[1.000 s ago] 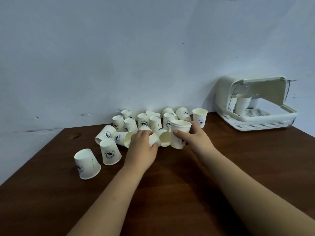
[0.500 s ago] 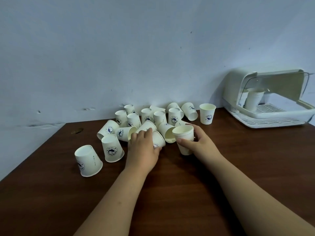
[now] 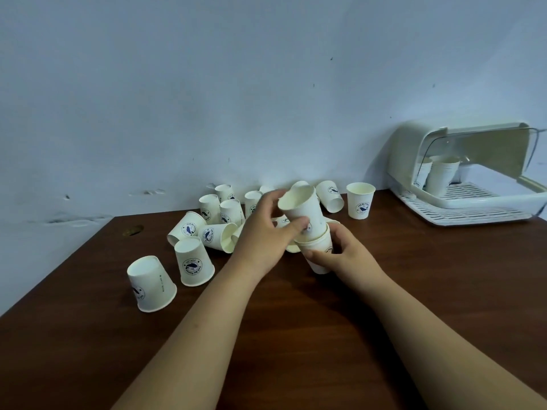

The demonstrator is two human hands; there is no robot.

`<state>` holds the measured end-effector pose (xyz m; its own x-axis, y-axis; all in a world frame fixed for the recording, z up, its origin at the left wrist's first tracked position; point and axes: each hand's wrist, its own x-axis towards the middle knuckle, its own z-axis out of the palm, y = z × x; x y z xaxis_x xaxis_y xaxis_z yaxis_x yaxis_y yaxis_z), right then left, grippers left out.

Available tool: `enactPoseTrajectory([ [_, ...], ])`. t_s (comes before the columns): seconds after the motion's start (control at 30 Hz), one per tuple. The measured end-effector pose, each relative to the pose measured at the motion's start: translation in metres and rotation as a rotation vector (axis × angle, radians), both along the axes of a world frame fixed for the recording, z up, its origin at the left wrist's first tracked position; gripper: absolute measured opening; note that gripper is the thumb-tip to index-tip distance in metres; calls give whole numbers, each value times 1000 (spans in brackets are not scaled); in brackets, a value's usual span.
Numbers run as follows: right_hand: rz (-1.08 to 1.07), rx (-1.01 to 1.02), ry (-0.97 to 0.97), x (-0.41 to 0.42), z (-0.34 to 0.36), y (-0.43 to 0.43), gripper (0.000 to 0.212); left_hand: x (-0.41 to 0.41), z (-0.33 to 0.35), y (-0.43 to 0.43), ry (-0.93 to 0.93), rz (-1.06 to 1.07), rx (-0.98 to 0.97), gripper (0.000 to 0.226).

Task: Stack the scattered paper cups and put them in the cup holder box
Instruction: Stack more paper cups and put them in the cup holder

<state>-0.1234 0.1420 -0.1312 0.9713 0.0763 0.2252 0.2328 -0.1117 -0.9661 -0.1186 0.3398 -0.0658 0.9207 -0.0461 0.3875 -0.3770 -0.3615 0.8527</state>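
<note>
My left hand grips a white paper cup, tilted, its base sitting in the mouth of a second cup. My right hand holds that lower cup just above the brown table. Behind my hands lie several scattered white cups with blue logos, some upside down, some on their sides, one upright. The white cup holder box stands open at the back right with stacked cups inside.
A blue-grey wall rises right behind the table. The table's left edge runs diagonally past an upside-down cup. A dark knot marks the wood near the back left corner.
My left hand has lifted a cup from the pile and set its base into the cup in my right hand. My right hand has drawn its cup nearer to me.
</note>
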Motion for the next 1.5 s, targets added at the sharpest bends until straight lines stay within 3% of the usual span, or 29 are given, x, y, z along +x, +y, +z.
enactPoseTrajectory([
  [0.07, 7, 5, -2, 1, -1, -1, 58, 2, -8, -2, 50, -75, 24, 55],
  [0.17, 8, 1, 1, 3, -3, -2, 61, 1, -19, -4, 74, -110, -102, 51],
  [0.37, -3, 14, 0, 5, -4, -2, 62, 8, -41, -11, 97, -21, 22, 37],
  [0.5, -43, 71, 12, 6, -5, -3, 64, 13, -35, -9, 22, 119, 8, 14],
  [0.63, -108, 104, 16, 4, -1, -4, 60, 20, -47, -3, -148, 260, 314, 21],
  [0.8, -138, 96, 31, 2, -1, -6, 63, 20, -64, 3, -85, 238, 588, 41],
  [0.87, -146, 83, 32, 3, -2, -7, 64, 21, -61, 5, -125, 296, 484, 43],
  [0.97, -152, 57, 38, 3, -3, -9, 62, 17, -45, 8, -126, 377, 135, 34],
  [1.07, -122, 22, 36, 1, -2, -8, 63, 12, -36, 9, -69, 351, -198, 31],
  [1.13, -93, -7, 21, -2, 1, -6, 65, 8, -34, 8, -59, 300, -320, 35],
  [1.23, -61, -53, 1, -4, 3, -4, 67, 8, -36, 3, -34, 215, -354, 30],
  [1.37, -54, -28, 21, -4, 4, -3, 62, 6, -43, -5, 26, 80, -207, 24],
  [1.5, -34, -24, 28, -6, 7, -3, 65, 6, -42, -7, 26, 19, -306, 33],
])
